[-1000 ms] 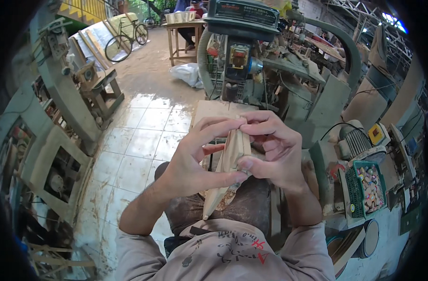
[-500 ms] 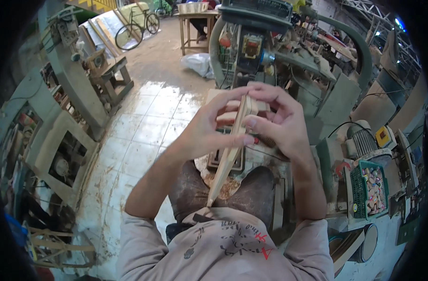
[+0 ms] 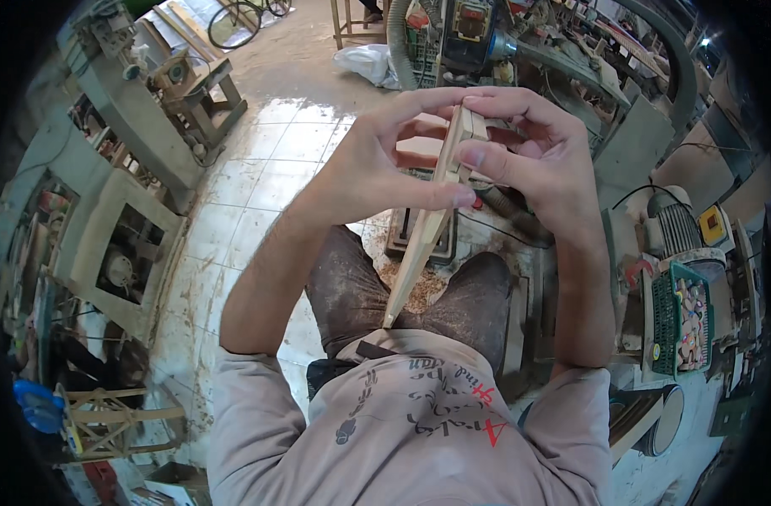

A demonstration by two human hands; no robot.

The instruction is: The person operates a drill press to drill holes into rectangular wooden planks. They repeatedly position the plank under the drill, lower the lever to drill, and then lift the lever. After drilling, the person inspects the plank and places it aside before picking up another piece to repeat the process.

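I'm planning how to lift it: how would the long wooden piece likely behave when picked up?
The wooden piece is likely stiff: it extends beyond the left hand and right hand without obvious drooping. Weight probably sits toward the wider end, since it tapers toward the shirt. Its flat, angular faces should make rolling unlikely.

a printed grey shirt tops dusty brown trousers.

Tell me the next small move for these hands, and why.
Probably slide the left hand a little down the wooden piece while the right hand holds the top: both hands crowd the upper end, and the long tapering part runs down toward the brown trousers with no hand on it.
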